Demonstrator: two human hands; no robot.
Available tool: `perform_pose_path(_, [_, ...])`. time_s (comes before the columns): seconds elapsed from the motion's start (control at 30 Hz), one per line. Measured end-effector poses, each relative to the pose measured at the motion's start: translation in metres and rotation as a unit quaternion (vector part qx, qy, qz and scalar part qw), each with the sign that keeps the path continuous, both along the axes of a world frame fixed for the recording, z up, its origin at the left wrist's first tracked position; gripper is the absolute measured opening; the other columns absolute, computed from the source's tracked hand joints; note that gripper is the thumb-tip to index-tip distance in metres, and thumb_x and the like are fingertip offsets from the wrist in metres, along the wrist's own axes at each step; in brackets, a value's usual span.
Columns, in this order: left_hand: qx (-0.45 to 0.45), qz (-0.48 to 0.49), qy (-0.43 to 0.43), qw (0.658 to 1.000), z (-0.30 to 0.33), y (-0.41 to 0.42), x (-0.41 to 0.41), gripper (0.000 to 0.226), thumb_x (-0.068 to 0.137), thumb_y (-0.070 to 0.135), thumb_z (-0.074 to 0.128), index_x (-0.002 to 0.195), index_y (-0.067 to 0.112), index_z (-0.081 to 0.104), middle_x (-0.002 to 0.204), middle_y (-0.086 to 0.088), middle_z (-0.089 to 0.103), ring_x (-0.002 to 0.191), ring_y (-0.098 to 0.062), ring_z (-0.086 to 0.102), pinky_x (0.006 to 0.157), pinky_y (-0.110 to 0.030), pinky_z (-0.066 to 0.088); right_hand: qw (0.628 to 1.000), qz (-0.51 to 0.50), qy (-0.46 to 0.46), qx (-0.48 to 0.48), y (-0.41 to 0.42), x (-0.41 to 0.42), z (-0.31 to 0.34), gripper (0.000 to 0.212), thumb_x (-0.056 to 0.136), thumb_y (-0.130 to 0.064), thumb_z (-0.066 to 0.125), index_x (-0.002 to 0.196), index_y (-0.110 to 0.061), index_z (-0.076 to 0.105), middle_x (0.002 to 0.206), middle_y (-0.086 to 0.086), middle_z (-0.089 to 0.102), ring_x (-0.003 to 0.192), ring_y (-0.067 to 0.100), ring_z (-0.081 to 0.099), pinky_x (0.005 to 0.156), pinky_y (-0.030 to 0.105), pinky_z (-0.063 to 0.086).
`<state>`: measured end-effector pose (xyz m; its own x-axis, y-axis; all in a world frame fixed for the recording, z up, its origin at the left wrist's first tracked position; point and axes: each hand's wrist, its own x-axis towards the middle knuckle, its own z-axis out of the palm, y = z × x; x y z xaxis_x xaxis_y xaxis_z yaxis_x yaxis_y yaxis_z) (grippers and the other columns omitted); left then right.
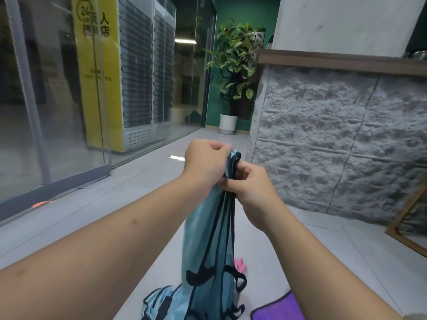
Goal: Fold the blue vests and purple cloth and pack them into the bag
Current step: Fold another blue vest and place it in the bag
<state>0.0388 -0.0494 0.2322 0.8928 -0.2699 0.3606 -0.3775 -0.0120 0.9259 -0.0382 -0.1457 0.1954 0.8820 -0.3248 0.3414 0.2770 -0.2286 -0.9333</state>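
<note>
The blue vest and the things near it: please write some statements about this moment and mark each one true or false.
1. Both the left hand and the right hand hold the blue vest at its top. True.
2. The vest lies flat on the floor. False: it hangs down from the hands.
3. The purple cloth lies on the floor, at lower right. True.
4. The potted plant stands on the wooden ledge. False: its white pot stands on the floor.
</note>
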Motion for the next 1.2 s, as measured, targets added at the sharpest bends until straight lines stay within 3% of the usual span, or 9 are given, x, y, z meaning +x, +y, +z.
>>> perform_pose_path(0.13, [-0.028, -0.056, -0.040, 0.997, 0.004, 0.004, -0.009, 0.018, 0.094, 0.037, 0.072, 0.091, 0.021, 0.081, 0.070, 0.006, 0.074, 0.067, -0.015, 0.067, 0.077, -0.040, 0.060, 0.999, -0.050, 0.010, -0.016, -0.004, 0.007, -0.002, 0.033, 0.086, 0.012, 0.062, 0.090, -0.015, 0.079, 0.100, 0.017, 0.078, 0.093, 0.029, 0.072, 0.100, 0.060, 0.053])
perform_pose_path(0.23, [-0.080, -0.083, -0.014, 0.993, -0.015, 0.018, -0.007, 0.023, 0.096, 0.046, 0.069, 0.112, 0.030, 0.071, 0.083, 0.001, 0.072, 0.072, -0.011, 0.064, 0.071, -0.031, 0.052, 0.998, -0.052, 0.017, 0.033, -0.010, 0.006, 0.001, 0.039, 0.095, 0.014, 0.053, 0.099, -0.016, 0.078, 0.106, 0.012, 0.080, 0.103, 0.034, 0.074, 0.103, 0.054, 0.053])
perform_pose_path(0.37, [-0.041, -0.132, 0.071, 0.988, -0.087, 0.045, 0.021, 0.102, 0.062, 0.078, 0.078, 0.149, 0.034, 0.048, 0.128, 0.002, 0.065, 0.116, -0.012, 0.064, 0.099, -0.036, 0.051, 0.995, -0.036, 0.016, 0.096, -0.024, 0.007, 0.007, 0.030, 0.103, 0.005, 0.049, 0.103, -0.012, 0.074, 0.098, 0.010, 0.079, 0.093, 0.029, 0.074, 0.098, 0.053, 0.056])
perform_pose_path(0.43, [0.005, -0.178, 0.127, 0.976, -0.126, 0.052, 0.036, 0.119, 0.047, 0.077, 0.089, 0.149, 0.030, 0.050, 0.128, -0.002, 0.071, 0.120, -0.018, 0.068, 0.113, -0.046, 0.046, 0.991, -0.018, 0.013, 0.130, -0.030, 0.010, 0.006, 0.028, 0.104, 0.004, 0.048, 0.107, -0.010, 0.072, 0.098, 0.009, 0.079, 0.091, 0.027, 0.075, 0.093, 0.047, 0.060])
perform_pose_path(0.6, [0.096, -0.284, 0.162, 0.940, -0.172, 0.053, 0.045, 0.066, 0.066, 0.025, 0.093, 0.127, 0.015, 0.071, 0.125, -0.006, 0.075, 0.119, -0.026, 0.070, 0.112, -0.050, 0.047, 0.982, 0.034, 0.011, 0.183, -0.044, 0.017, 0.003, 0.029, 0.106, 0.004, 0.045, 0.113, -0.008, 0.069, 0.103, 0.011, 0.079, 0.094, 0.025, 0.076, 0.092, 0.039, 0.062])
perform_pose_path(0.73, [0.103, -0.310, 0.198, 0.924, -0.169, 0.043, 0.053, 0.043, 0.072, 0.012, 0.081, 0.115, 0.009, 0.077, 0.119, -0.014, 0.076, 0.113, -0.033, 0.072, 0.100, -0.041, 0.054, 0.976, 0.038, 0.007, 0.213, -0.058, 0.027, -0.003, 0.028, 0.106, 0.003, 0.044, 0.116, -0.009, 0.067, 0.109, 0.013, 0.077, 0.100, 0.027, 0.075, 0.098, 0.043, 0.059])
perform_pose_path(0.87, [0.101, -0.379, 0.240, 0.888, -0.163, 0.037, 0.057, 0.064, 0.070, 0.012, 0.081, 0.132, 0.007, 0.066, 0.130, -0.016, 0.071, 0.118, -0.032, 0.069, 0.096, -0.041, 0.056, 0.969, 0.035, -0.003, 0.245, -0.075, 0.036, -0.007, 0.028, 0.107, 0.002, 0.042, 0.116, -0.008, 0.066, 0.102, 0.012, 0.076, 0.092, 0.026, 0.074, 0.088, 0.041, 0.062])
perform_pose_path(1.0, [0.087, -0.449, 0.261, 0.850, -0.166, 0.031, 0.052, 0.080, 0.075, 0.003, 0.076, 0.142, 0.041, 0.055, 0.141, -0.006, 0.065, 0.127, -0.030, 0.065, 0.096, -0.042, 0.057, 0.965, 0.047, 0.006, 0.258, -0.085, 0.042, -0.012, 0.029, 0.106, 0.002, 0.042, 0.121, -0.009, 0.065, 0.099, 0.010, 0.076, 0.087, 0.023, 0.074, 0.086, 0.040, 0.062])
perform_pose_path(1.2, [0.024, -0.409, 0.205, 0.889, -0.170, 0.021, 0.045, 0.068, 0.077, 0.014, 0.078, 0.137, 0.043, 0.062, 0.145, -0.011, 0.058, 0.127, -0.027, 0.065, 0.105, -0.044, 0.054, 0.966, 0.043, 0.019, 0.256, -0.090, 0.046, -0.018, 0.027, 0.106, 0.002, 0.042, 0.118, -0.008, 0.065, 0.097, 0.011, 0.076, 0.084, 0.023, 0.074, 0.082, 0.039, 0.062])
